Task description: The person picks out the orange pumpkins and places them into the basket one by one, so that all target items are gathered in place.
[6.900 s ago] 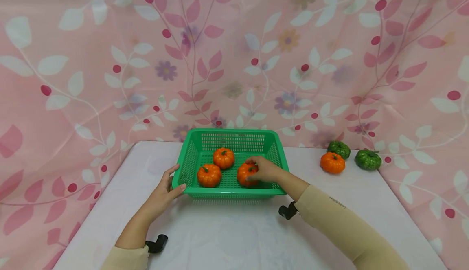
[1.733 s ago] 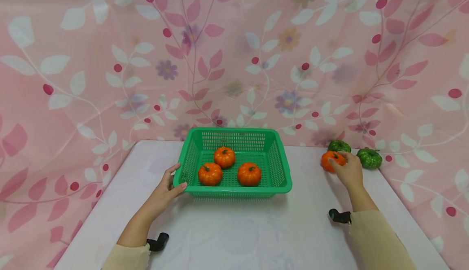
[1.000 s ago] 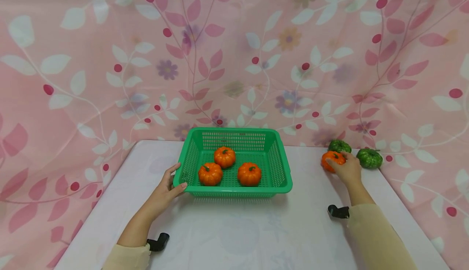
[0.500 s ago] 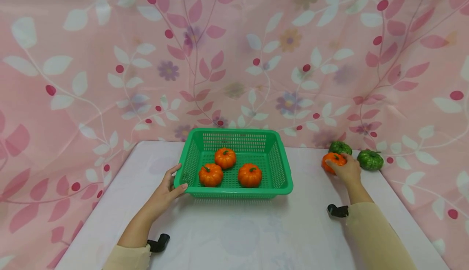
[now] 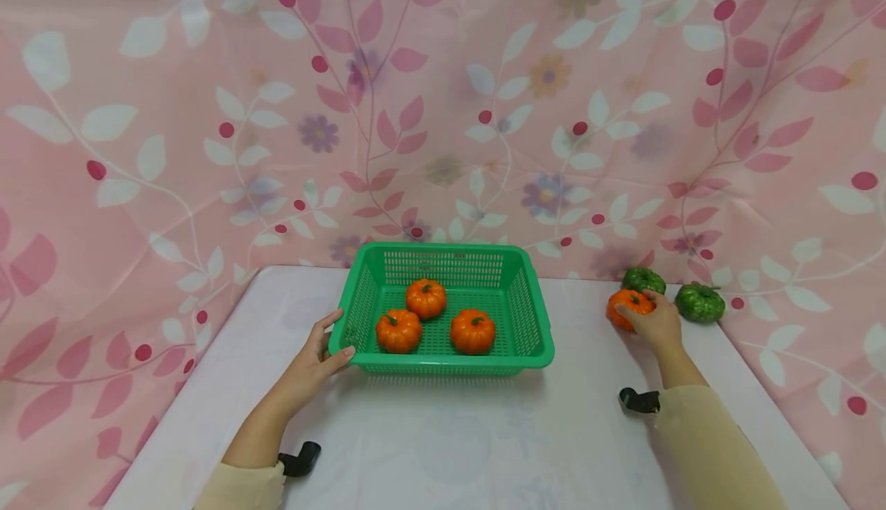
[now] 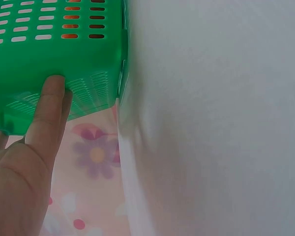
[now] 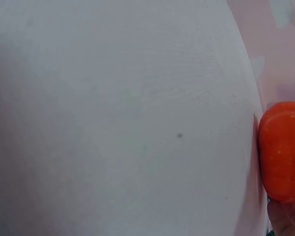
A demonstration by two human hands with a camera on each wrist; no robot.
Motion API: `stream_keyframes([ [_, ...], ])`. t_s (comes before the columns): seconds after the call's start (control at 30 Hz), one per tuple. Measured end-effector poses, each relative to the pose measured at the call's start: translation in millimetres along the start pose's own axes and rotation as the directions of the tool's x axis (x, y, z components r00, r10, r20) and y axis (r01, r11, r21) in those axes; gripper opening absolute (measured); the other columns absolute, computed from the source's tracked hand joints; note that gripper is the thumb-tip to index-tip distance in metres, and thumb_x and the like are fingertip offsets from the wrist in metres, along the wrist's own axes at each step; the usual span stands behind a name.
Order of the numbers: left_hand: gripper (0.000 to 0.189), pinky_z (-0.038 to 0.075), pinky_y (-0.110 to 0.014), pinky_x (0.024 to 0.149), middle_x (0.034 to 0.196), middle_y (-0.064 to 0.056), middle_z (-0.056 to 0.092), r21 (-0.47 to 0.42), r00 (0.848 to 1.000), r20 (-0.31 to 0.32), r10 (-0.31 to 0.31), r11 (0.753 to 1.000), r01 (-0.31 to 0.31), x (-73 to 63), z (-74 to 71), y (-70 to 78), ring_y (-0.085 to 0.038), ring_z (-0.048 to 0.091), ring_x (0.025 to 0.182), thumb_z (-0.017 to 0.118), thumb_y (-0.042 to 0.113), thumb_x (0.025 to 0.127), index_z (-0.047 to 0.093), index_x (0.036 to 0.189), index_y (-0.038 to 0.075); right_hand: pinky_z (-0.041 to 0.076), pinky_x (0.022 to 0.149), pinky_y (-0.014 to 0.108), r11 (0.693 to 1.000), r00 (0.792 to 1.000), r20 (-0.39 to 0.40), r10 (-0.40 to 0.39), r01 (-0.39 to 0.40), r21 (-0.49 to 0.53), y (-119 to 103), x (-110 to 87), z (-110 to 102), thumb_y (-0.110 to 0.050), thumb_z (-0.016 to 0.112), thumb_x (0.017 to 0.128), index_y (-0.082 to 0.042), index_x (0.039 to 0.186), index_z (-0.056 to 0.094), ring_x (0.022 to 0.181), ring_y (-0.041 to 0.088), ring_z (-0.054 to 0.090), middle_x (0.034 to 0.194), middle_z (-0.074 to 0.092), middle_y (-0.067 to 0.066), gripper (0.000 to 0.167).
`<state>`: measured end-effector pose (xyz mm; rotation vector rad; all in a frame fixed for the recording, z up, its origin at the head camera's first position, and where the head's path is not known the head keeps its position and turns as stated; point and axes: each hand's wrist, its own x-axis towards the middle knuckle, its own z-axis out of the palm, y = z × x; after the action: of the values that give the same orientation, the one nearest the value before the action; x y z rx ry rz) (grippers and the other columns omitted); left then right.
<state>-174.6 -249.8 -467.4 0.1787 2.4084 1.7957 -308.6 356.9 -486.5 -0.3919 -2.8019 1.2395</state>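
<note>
A green plastic basket (image 5: pixel 443 360) with slotted walls stands mid-table, with three small orange pumpkins inside: a rear one (image 5: pixel 425 299), a front left one (image 5: pixel 398 331) and a front right one (image 5: pixel 473 332). My left hand (image 5: pixel 311 364) holds the basket's left side, thumb at the rim; in the left wrist view its straight fingers (image 6: pixel 48 115) lie against the outer wall. At the right, my right hand (image 5: pixel 657 324) grips another orange pumpkin (image 5: pixel 626 308) between thumb and fingers. In the right wrist view this pumpkin (image 7: pixel 283 152) sits at the right edge, most of the hand out of frame.
Two green pumpkins are close by my right hand: one (image 5: pixel 644 280) behind the orange pumpkin, another (image 5: pixel 701 304) to its right near the table's edge. White cloth (image 5: pixel 450 441) covers the table. A pink floral curtain (image 5: pixel 443 110) hangs right behind it.
My right hand has let go of the front right pumpkin in the basket and moved right to the orange one on the table. Over the last second hardly anything differs; the left hand stays.
</note>
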Motion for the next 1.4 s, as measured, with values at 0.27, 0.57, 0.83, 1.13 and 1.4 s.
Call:
stream_keyframes([
  [0.27,0.077,0.049,-0.038,0.101,0.154,-0.027,0.028,-0.005,1.0,0.002,0.005,1.0,-0.005,0.5,-0.1,-1.6,-0.037,0.049,0.128,0.059,0.021,0.103,0.008,0.16,0.023,0.031,0.11,0.065,1.0,1.0,0.0,-0.016,0.016,0.01,-1,-3.1,-1,-0.051,0.063,0.094,0.005,0.154,0.026,0.136,0.056,0.029,0.15,0.025,0.04,0.09],
  [0.57,0.077,0.05,-0.038,0.101,0.155,-0.028,0.027,-0.006,1.0,0.001,0.008,1.0,-0.008,0.2,0.4,-1.0,-0.038,0.048,0.128,0.058,0.021,0.103,0.008,0.161,0.022,0.03,0.109,0.065,0.999,0.999,0.002,-0.045,0.045,0.024,-7,-10.2,-3,-0.05,0.065,0.094,0.004,0.154,0.027,0.136,0.056,0.028,0.15,0.024,0.039,0.089],
  [0.83,0.076,0.05,-0.039,0.101,0.154,-0.027,0.029,-0.002,1.0,-0.001,0.001,1.0,-0.001,0.3,0.9,-0.8,-0.036,0.049,0.127,0.058,0.02,0.103,0.008,0.161,0.023,0.032,0.108,0.066,0.991,0.991,-0.018,-0.129,0.129,0.028,-12,-14.1,-6,-0.048,0.068,0.093,0.007,0.152,0.03,0.134,0.055,0.032,0.15,0.027,0.039,0.09],
  [1.13,0.076,0.05,-0.04,0.101,0.153,-0.026,0.031,0.008,1.0,-0.005,-0.005,1.0,0.005,1.1,0.5,-0.8,-0.035,0.052,0.124,0.058,0.022,0.103,0.008,0.161,0.024,0.037,0.105,0.065,0.983,0.982,-0.021,-0.186,0.186,0.006,-24,-22.6,-11,-0.044,0.069,0.093,0.008,0.15,0.034,0.128,0.052,0.039,0.146,0.034,0.039,0.085],
  [1.4,0.076,0.049,-0.039,0.101,0.154,-0.027,0.029,-0.007,1.0,0.002,-0.004,1.0,0.004,0.6,0.7,-1.7,-0.036,0.049,0.127,0.057,0.02,0.104,0.008,0.161,0.023,0.037,0.104,0.066,0.985,0.985,-0.018,-0.172,0.172,0.005,-33,-31.5,-15,-0.046,0.068,0.093,0.005,0.15,0.035,0.128,0.053,0.038,0.144,0.033,0.039,0.083],
])
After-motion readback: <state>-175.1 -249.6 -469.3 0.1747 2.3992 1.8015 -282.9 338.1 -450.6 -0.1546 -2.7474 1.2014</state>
